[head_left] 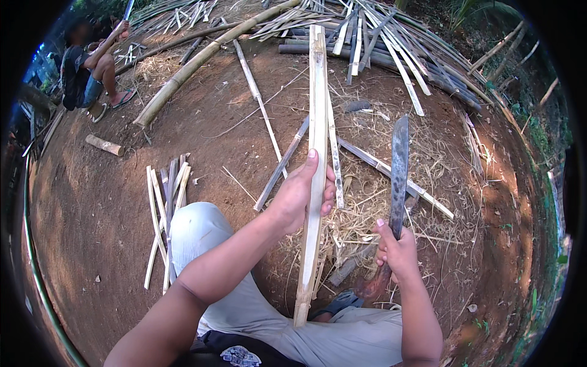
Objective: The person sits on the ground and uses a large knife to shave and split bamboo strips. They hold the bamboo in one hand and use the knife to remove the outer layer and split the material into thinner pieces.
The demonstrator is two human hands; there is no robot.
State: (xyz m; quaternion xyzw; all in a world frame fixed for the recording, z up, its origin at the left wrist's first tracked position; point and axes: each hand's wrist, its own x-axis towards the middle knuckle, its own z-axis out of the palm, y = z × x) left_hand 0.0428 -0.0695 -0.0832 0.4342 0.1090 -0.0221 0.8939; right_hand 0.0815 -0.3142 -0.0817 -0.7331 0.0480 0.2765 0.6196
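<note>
My left hand (304,192) is closed around a long split bamboo strip (316,116), thumb along its pale hollow inner face. The strip stands nearly upright in front of me, its lower end by my lap. In my right hand (397,251) is a machete (399,171), gripped by its reddish-brown wooden handle. Its dark, mottled blade points up and away, apart from the bamboo. Beyond the strip, other split bamboo pieces (282,164) lie on the ground, one crossing behind toward the right under the blade. Curled shavings (361,226) are scattered below and between my hands.
A bundle of split strips (164,214) lies left of my knee. Piled bamboo poles and strips (379,49) stretch across the back, with a thick pole (208,61) slanting left. Another person (92,67) squats at the far left holding a long blade. A short log (104,145) lies nearby.
</note>
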